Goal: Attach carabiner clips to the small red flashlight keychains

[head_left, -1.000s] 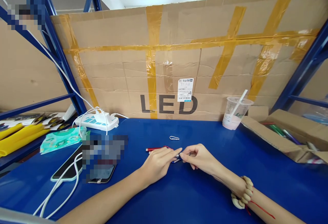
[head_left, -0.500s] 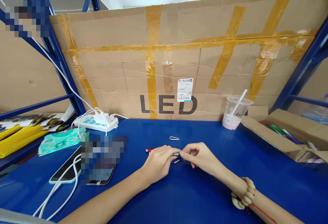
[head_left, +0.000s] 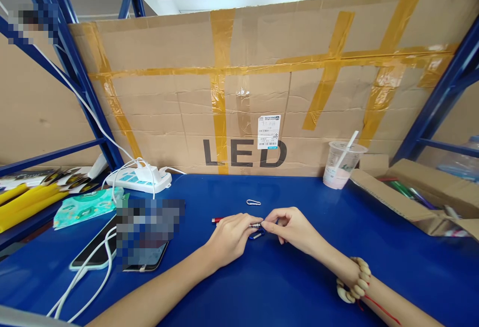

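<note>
While we bend both hands over the middle of the blue desk [head_left: 292, 287], a small silvery piece [head_left: 255, 226] lies between them; our left hand [head_left: 230, 237] covers its near-left part, fingers together and bent over it, though the thumb is hidden and we cannot tell whether that hand is closed on it. Our right hand [head_left: 290, 225] has thumb and forefinger pinched together on the piece's right end; the piece is small and partly covered, so it may be a spring or a ribbed metal fitting.

A red stick-like item [head_left: 216, 220] pokes out to the left from behind our left hand; a blue clip [head_left: 257, 236] rests on the desk just below the silvery piece, and a silver clip [head_left: 253, 202] lies flat beyond our fingers, apart from them. To our left we have two phones, one [head_left: 93, 252] with a pale edge and one [head_left: 144, 265] dark, white cables [head_left: 108, 252], a green packet [head_left: 88, 207] and a power strip [head_left: 160, 182]; to our right stand a clear cup [head_left: 341, 167] with a straw and an open cardboard box [head_left: 396, 205].
</note>
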Action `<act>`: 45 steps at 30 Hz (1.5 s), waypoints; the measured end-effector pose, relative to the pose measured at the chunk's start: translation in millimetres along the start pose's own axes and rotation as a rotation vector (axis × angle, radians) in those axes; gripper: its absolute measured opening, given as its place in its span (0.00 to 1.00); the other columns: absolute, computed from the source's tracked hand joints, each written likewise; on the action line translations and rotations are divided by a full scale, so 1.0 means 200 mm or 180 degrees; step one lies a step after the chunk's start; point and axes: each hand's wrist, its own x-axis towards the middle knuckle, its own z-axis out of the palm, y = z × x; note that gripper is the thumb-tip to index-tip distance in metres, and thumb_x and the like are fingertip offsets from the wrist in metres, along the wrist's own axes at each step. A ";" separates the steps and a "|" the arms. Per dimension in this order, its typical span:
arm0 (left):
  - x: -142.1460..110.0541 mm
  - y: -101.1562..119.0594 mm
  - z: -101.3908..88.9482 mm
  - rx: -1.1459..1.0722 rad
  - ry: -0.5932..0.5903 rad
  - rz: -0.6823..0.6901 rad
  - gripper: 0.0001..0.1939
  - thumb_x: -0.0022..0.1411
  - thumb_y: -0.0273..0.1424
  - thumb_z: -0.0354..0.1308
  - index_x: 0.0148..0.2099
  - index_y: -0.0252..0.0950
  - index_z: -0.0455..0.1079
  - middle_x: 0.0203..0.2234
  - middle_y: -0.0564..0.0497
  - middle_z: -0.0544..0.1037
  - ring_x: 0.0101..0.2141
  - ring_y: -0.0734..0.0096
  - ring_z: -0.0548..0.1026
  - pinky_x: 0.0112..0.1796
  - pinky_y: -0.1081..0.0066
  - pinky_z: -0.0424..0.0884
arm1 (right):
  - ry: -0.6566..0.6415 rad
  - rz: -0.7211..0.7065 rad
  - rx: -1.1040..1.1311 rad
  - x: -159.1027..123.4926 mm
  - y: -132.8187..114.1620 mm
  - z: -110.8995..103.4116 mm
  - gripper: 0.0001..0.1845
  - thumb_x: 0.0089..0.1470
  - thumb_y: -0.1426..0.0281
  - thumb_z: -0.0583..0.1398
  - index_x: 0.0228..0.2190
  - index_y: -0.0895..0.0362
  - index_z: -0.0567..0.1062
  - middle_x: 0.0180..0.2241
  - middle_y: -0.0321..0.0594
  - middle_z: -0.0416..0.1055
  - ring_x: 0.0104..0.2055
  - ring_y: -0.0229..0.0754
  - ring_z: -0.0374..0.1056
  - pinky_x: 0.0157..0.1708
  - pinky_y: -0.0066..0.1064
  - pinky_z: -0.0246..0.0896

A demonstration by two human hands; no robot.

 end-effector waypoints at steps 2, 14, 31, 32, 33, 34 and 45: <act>0.00 0.00 0.00 -0.0047 -0.0055 0.0006 0.11 0.65 0.26 0.44 0.47 0.36 0.64 0.33 0.50 0.74 0.33 0.73 0.72 0.35 0.73 0.68 | -0.0002 -0.0020 -0.0005 0.00 0.00 0.00 0.21 0.42 0.54 0.61 0.22 0.62 0.73 0.17 0.35 0.66 0.14 0.29 0.57 0.14 0.22 0.51; 0.02 0.03 -0.02 -0.0011 -0.0352 -0.0140 0.10 0.66 0.30 0.43 0.46 0.34 0.62 0.33 0.49 0.71 0.34 0.71 0.68 0.37 0.71 0.66 | 0.0113 -0.0103 -0.0078 0.01 -0.01 -0.02 0.19 0.39 0.56 0.64 0.22 0.62 0.74 0.15 0.34 0.64 0.14 0.30 0.57 0.15 0.23 0.49; -0.01 0.02 0.01 0.0017 -0.0318 0.0187 0.11 0.66 0.28 0.41 0.40 0.32 0.65 0.32 0.47 0.74 0.31 0.72 0.72 0.32 0.74 0.68 | -0.0190 -0.1133 -0.1771 -0.02 0.01 -0.04 0.15 0.56 0.63 0.53 0.25 0.55 0.74 0.25 0.33 0.72 0.22 0.31 0.64 0.25 0.22 0.53; -0.01 0.02 0.01 0.0032 -0.0326 0.0183 0.12 0.66 0.28 0.41 0.40 0.32 0.65 0.32 0.47 0.74 0.31 0.71 0.72 0.32 0.74 0.68 | -0.0222 -0.1257 -0.1894 -0.03 0.02 -0.04 0.15 0.57 0.64 0.52 0.26 0.55 0.74 0.26 0.34 0.72 0.23 0.31 0.65 0.25 0.22 0.53; -0.01 0.02 0.01 0.0051 -0.0341 0.0181 0.12 0.66 0.28 0.41 0.40 0.32 0.65 0.31 0.47 0.74 0.31 0.71 0.72 0.32 0.74 0.68 | -0.0249 -0.1375 -0.2017 -0.03 0.02 -0.04 0.15 0.58 0.64 0.51 0.27 0.55 0.74 0.26 0.34 0.72 0.24 0.32 0.65 0.26 0.23 0.52; -0.01 0.02 0.01 0.0073 -0.0366 0.0182 0.12 0.66 0.28 0.41 0.39 0.32 0.66 0.31 0.47 0.74 0.30 0.71 0.72 0.32 0.74 0.68 | -0.0276 -0.1477 -0.2127 -0.03 0.03 -0.03 0.16 0.59 0.65 0.50 0.27 0.55 0.74 0.27 0.35 0.72 0.25 0.32 0.65 0.26 0.23 0.52; -0.03 0.01 0.01 0.0206 -0.0274 0.0139 0.12 0.65 0.28 0.42 0.40 0.32 0.67 0.30 0.48 0.75 0.31 0.71 0.73 0.32 0.74 0.69 | -0.0211 -0.1394 -0.2259 -0.05 0.03 0.01 0.19 0.61 0.65 0.47 0.25 0.57 0.72 0.26 0.37 0.70 0.26 0.34 0.64 0.28 0.24 0.52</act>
